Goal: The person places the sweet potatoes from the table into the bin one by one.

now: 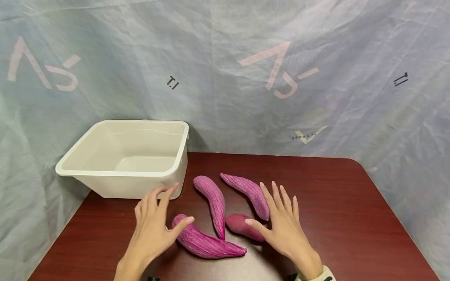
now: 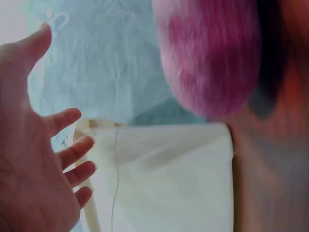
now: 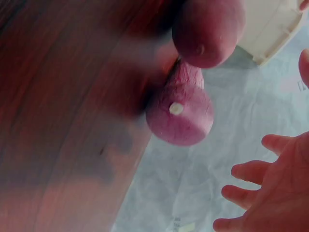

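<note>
My left hand hovers at the left end of a long, curved purple sweet potato, fingers spread and thumb overlapping it in the head view. Its blunt end looms large in the left wrist view, apart from the palm. On the right, my other hand is spread, its thumb overlapping a smaller, smooth reddish sweet potato and its forefinger beside another wrinkled purple sweet potato. Between the hands lies one more purple sweet potato, its tip near the front one. Neither hand holds anything.
A cream plastic tub with nothing inside stands at the back left, behind my left hand. The dark red-brown table extends to the right. A grey printed cloth hangs behind the table.
</note>
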The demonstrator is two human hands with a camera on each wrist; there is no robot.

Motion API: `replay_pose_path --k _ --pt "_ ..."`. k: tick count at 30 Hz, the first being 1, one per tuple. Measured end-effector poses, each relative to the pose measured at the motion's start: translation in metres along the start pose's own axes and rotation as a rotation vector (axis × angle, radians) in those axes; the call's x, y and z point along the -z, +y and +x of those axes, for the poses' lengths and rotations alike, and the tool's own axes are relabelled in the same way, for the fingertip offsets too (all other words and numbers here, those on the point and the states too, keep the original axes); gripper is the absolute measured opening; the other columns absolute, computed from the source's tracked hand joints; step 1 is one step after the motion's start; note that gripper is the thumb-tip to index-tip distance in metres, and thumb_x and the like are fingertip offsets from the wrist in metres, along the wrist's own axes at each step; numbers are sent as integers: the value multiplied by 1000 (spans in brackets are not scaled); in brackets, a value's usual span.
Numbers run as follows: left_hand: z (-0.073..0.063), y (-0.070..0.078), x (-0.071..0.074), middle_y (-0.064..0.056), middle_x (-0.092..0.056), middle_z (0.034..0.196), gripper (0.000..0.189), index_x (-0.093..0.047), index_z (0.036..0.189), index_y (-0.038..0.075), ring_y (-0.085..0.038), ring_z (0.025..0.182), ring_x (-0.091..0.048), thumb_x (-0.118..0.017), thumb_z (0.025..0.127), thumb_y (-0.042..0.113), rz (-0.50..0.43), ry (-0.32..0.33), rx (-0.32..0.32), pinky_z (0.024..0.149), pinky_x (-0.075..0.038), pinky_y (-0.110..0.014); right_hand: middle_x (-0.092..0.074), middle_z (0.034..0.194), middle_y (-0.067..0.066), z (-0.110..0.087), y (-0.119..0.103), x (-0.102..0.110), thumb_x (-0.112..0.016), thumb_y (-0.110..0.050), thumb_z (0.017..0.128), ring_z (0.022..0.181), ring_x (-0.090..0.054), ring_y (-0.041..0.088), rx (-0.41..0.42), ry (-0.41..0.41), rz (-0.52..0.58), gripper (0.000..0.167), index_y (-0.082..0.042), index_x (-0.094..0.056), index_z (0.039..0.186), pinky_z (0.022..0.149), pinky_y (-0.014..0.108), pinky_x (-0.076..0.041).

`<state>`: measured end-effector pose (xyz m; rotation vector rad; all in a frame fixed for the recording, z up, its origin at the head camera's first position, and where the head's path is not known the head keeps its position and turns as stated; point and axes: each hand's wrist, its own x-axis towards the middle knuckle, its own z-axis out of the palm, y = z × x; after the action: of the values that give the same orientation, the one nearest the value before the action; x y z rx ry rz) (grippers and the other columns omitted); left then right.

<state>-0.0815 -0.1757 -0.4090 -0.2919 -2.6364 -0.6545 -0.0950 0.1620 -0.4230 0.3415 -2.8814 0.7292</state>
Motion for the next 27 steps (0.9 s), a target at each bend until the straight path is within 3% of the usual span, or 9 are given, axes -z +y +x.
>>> replay_pose_path --k 6,9,16,27 --pt "7 -19 16 -19 -40 137 88 -45 150 24 -40 125 -38 -83 75 49 -5 132 41 97 -22 -58 -15 171 10 0 -8 -4 -65 -70 84 158 -9 37 22 -9 -15 99 -35 -15 162 120 68 -4" --pt "8 -29 25 -21 -39 136 90 -43 152 27 -43 124 -37 -84 74 46 -4 166 63 96 -22 -60 -18 170 11 0 -12 -7 -67 -68 83 158 -12 37 51 1 -28 99 -30 -20 162 120 68 -6" --pt "9 -49 39 -18 -19 164 96 -35 154 24 -48 141 -24 -82 74 50 8 176 117 98 -19 -68 -25 168 14 1 -24 -20 -69 -68 81 157 -17 37 111 6 -6 100 -30 -22 161 120 66 -9" --pt "13 -71 53 -17 -9 169 98 -27 158 22 -50 147 -17 -78 79 50 15 176 192 102 -15 -74 -27 168 11 0 -47 -34 -65 -73 81 155 -25 38 186 -10 -5 97 -32 -25 160 120 67 -16"
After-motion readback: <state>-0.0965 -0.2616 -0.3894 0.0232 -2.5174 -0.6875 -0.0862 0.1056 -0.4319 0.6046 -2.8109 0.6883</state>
